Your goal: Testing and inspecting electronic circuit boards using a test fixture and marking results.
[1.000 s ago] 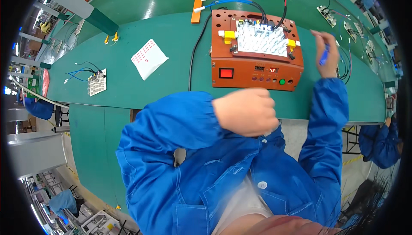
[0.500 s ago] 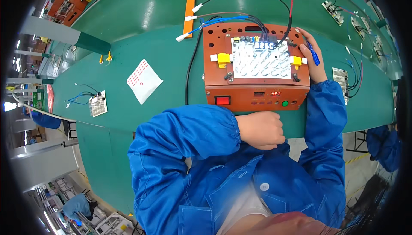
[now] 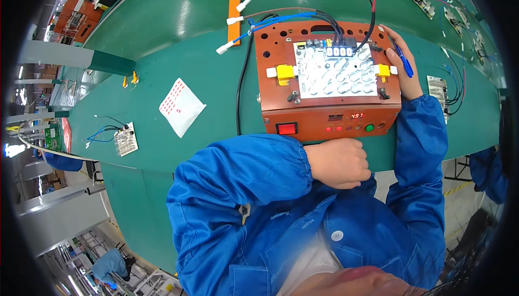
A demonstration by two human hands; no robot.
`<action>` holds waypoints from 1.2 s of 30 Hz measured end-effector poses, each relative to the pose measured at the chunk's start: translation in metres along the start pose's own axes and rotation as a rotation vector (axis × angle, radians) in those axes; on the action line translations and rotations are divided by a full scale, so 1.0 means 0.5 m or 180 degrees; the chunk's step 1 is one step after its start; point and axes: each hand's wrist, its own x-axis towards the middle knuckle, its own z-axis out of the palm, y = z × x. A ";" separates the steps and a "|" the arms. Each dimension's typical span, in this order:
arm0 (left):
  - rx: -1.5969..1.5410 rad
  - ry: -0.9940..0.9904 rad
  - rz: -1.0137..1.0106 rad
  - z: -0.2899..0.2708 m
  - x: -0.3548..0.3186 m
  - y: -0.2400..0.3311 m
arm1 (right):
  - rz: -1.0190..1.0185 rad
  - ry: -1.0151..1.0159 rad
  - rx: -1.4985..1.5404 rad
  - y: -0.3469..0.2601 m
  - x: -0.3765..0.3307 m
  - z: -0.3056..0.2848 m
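An orange-brown metal test box [image 3: 311, 125] stands on the green bench in front of me. A circuit board [image 3: 338, 82] lies on its top between two yellow clamps, its small digit display lit. My left hand [image 3: 339, 163] is closed in a fist at the bench edge, just below the box front; its fingertips are partly hidden, and nothing shows in it. At the box's right side, my right hand [image 3: 403, 68] rests with thumb and fingers around the upper corner. A blue pen [image 3: 403, 60] is held among those fingers.
White-tipped leads [image 3: 292, 17] run from the board to the left, past an orange strip [image 3: 234, 4]. A sheet with red labels [image 3: 183, 107] and a wired circuit board [image 3: 126, 140] lie left. Another board [image 3: 437, 94] lies right; several stand behind. Yellow-tipped pieces [image 3: 134, 78] sit farther left.
The view has shifted slightly, so the box and both hands appear a little farther right. The board's display shows different digits, and red lights on the box front look brighter. Both hands keep their places.
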 end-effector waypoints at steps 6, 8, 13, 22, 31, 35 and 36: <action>0.0156 -0.0040 -0.0064 0.001 0.002 -0.001 | -0.0200 0.0018 0.0003 0.019 0.011 -0.011; 0.0163 -0.0006 -0.0009 -0.001 0.004 -0.001 | -0.0141 0.0054 -0.0035 0.017 0.004 -0.009; 0.0180 0.0015 0.0045 0.000 0.002 -0.001 | -0.0086 -0.0050 0.0057 0.035 0.017 -0.031; 0.0195 0.0159 0.0040 0.009 0.002 0.001 | 0.0088 0.0020 0.0013 0.029 0.004 -0.023; 0.0075 0.0120 0.0005 -0.001 0.005 -0.005 | -0.0133 -0.0019 -0.0080 0.013 0.005 -0.001; 0.0061 0.0053 -0.0007 -0.005 0.005 -0.003 | -0.0171 -0.0049 -0.0005 0.013 0.007 0.000; 0.0013 0.0072 -0.0014 -0.005 0.005 -0.002 | -0.0340 0.0048 -0.0081 0.015 0.006 -0.002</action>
